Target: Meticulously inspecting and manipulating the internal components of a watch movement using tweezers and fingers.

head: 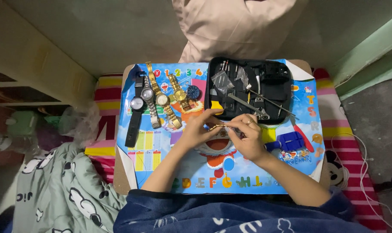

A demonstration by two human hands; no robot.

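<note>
My left hand (pixel 200 129) and my right hand (pixel 248 138) meet over the middle of a small table covered by a colourful cartoon mat (pixel 161 172). Between their fingertips they pinch a small gold watch piece (pixel 217 127), held just above the mat. The right hand wears a ring. Right behind the hands lies an open black tool case (pixel 282 86) holding small tools and plastic bags.
Several wristwatches (pixel 155 101), black, silver and gold, lie in a row at the mat's left. A blue watch tool (pixel 291 141) and a red-handled tool (pixel 301 136) sit to the right. A beige pillow (pixel 235 26) lies behind. Patterned blankets (pixel 66 190) lie at left and front.
</note>
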